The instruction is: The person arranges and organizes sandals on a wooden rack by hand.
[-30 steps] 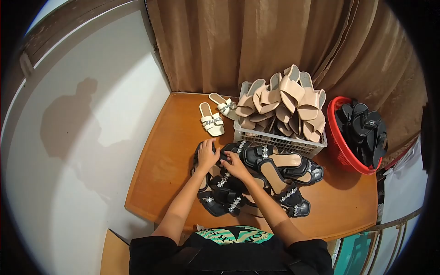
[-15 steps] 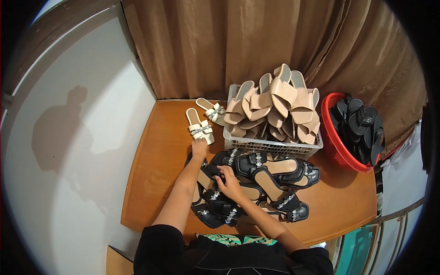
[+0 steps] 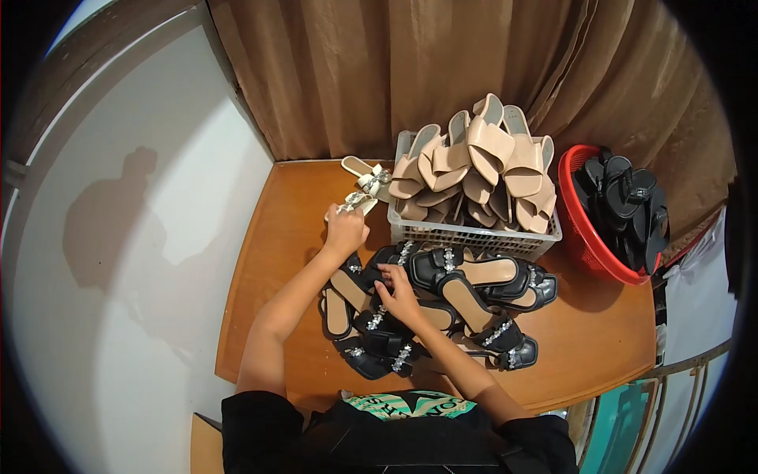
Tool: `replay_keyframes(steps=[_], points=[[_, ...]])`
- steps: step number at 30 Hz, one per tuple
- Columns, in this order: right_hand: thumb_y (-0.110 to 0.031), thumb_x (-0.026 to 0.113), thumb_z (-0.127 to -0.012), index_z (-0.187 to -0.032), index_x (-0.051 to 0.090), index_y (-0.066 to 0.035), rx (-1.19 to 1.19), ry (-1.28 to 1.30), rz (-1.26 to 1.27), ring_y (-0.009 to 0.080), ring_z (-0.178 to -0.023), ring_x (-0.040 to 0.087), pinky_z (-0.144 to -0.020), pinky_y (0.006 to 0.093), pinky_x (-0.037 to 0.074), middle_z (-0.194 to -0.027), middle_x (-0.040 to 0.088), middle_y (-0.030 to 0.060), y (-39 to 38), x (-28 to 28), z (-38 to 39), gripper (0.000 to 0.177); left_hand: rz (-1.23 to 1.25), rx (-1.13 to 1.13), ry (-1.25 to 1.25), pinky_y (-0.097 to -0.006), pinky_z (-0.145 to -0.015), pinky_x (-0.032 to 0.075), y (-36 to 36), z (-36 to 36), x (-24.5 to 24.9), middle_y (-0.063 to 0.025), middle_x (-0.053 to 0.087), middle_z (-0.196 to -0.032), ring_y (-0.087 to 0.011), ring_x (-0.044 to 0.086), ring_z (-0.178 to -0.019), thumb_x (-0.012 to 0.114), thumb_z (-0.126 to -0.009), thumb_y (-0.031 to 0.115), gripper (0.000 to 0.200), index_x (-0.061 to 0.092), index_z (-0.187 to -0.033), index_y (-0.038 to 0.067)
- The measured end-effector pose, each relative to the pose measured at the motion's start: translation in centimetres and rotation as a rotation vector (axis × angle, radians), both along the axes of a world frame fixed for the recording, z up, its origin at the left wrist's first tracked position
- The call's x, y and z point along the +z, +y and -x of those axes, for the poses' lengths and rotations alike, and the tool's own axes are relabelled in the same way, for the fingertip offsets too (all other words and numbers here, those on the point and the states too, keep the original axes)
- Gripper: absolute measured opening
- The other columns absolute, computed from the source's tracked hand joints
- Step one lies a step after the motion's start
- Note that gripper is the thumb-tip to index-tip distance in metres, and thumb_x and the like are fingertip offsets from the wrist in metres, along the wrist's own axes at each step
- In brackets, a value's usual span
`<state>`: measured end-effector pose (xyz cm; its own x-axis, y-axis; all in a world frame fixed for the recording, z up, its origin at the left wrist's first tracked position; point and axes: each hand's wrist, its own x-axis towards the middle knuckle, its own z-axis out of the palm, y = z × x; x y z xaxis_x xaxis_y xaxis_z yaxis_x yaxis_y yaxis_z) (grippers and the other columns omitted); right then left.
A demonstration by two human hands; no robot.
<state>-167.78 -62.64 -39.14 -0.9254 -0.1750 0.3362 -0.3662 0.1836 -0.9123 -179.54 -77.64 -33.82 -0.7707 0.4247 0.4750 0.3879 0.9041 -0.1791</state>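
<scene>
My left hand (image 3: 347, 230) is closed at the near white sandal (image 3: 357, 203), which has a silver jewelled strap and is partly covered by the fingers. A second white sandal (image 3: 359, 167) lies just behind it on the table. My right hand (image 3: 399, 294) rests on the pile of black sandals, its fingers apart. Those have sparkling straps and tan insoles; one black sandal (image 3: 466, 302) lies diagonally right of that hand, and another black sandal (image 3: 338, 310) lies at the left edge of the pile.
A clear plastic crate (image 3: 474, 237) heaped with beige heeled slides (image 3: 489, 150) stands behind the pile. To its right, a red basket (image 3: 580, 225) holds black footwear (image 3: 625, 193). A brown curtain (image 3: 332, 79) hangs behind the wooden table (image 3: 264, 237); a white wall (image 3: 150, 261) borders the left.
My left hand has moved from the near end of the front white sandal onto it, and that sandal has turned and tilted. My right hand stays on the black sandals.
</scene>
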Motion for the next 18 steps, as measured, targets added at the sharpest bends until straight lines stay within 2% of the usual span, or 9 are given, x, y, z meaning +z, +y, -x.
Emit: replay_keyframes(steps=[1,3,6,11,14,17,18], points=[[-0.009,0.056,-0.079,-0.113,0.043,-0.001,-0.024,0.016,-0.001,0.0251,-0.090,0.050,-0.079,0.0318,0.043,-0.106,0.044,0.0145,-0.2,0.2,0.3,0.037,-0.070,-0.003,0.102,-0.0401,-0.079,0.033,0.3,-0.9,1.6,-0.0095,0.056,-0.053,-0.0222,0.057,-0.055,0.059,-0.062,0.017,0.015,0.054,-0.068,0.005],[-0.010,0.058,-0.077,-0.115,0.040,0.000,-0.037,-0.007,0.003,0.0276,-0.094,0.049,-0.082,0.0330,0.041,-0.108,0.043,0.0166,-0.7,1.1,0.8,0.042,-0.129,-0.004,0.106,-0.0411,-0.079,0.033,0.9,-3.1,4.4,-0.0105,0.055,-0.053,-0.0227,0.056,-0.055,0.057,-0.061,0.015,0.013,0.054,-0.067,0.003],[-0.013,0.062,-0.074,-0.117,0.034,0.005,-0.112,0.214,-0.039,0.0329,-0.102,0.043,-0.088,0.0365,0.037,-0.111,0.040,0.0214,-1.8,2.5,1.8,0.054,-0.226,0.012,0.092,-0.0421,-0.079,0.033,1.7,-5.9,7.2,-0.0104,0.054,-0.052,-0.0234,0.055,-0.055,0.056,-0.062,0.014,0.012,0.053,-0.066,0.003],[-0.013,0.062,-0.073,-0.119,0.031,0.004,-0.277,0.304,-0.035,0.0322,-0.104,0.043,-0.089,0.0374,0.036,-0.115,0.039,0.0195,-3.4,4.9,1.5,0.058,-0.392,-0.081,0.102,-0.0426,-0.079,0.032,4.5,-11.0,10.7,-0.0081,0.051,-0.052,-0.0237,0.053,-0.054,0.055,-0.064,0.015,0.011,0.051,-0.065,0.005],[-0.013,0.056,-0.078,-0.118,0.035,0.003,-0.402,0.320,0.087,0.0285,-0.104,0.043,-0.088,0.0356,0.037,-0.114,0.039,0.0163,-3.7,5.5,0.9,0.048,-0.381,-0.092,0.150,-0.0417,-0.079,0.032,6.0,-13.2,11.5,-0.0036,0.050,-0.055,-0.0193,0.053,-0.057,0.057,-0.064,0.016,0.011,0.050,-0.065,0.007],[-0.010,0.053,-0.081,-0.116,0.037,0.002,-0.335,0.200,0.235,0.0239,-0.099,0.046,-0.083,0.0318,0.040,-0.114,0.038,0.0143,-3.0,4.4,0.8,0.041,-0.396,-0.109,0.156,-0.0403,-0.080,0.030,6.2,-13.7,11.7,0.0005,0.053,-0.062,-0.0152,0.053,-0.061,0.059,-0.067,0.019,0.012,0.053,-0.069,0.009],[-0.007,0.050,-0.081,-0.110,0.043,0.000,-0.319,0.093,0.454,0.0182,-0.094,0.047,-0.083,0.0288,0.036,-0.100,0.048,0.0082,-2.9,6.5,-0.2,0.031,-0.471,-0.168,0.134,-0.0399,-0.082,0.028,6.2,-13.6,11.6,0.0001,0.056,-0.063,-0.0155,0.054,-0.062,0.061,-0.068,0.022,0.014,0.056,-0.073,0.010]])
